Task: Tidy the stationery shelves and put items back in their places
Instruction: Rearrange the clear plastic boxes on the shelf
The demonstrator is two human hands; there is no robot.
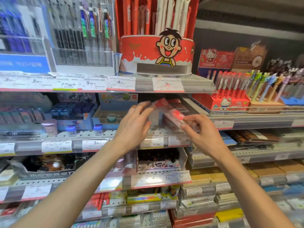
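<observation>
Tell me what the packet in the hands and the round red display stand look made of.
Packet: seemingly clear glossy plastic film with red printing; it shines and shows through, though motion blurs it. Round red display stand: probably printed cardboard, matte, with a flat cut-out cartoon figure on its front.

blurred: red-and-clear packet (171, 113), both hands' fingers | too blurry to read: price tags (65, 83) | cut off: both arms at bottom edge

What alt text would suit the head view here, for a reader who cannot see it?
Two bare hands hold a clear red-and-white packet before a stationery shelf: the right hand pinches its lower end, the left hand touches its upper end with straight fingers. Above stands a red cartoon-boy pen display; everything is motion-blurred.
</observation>
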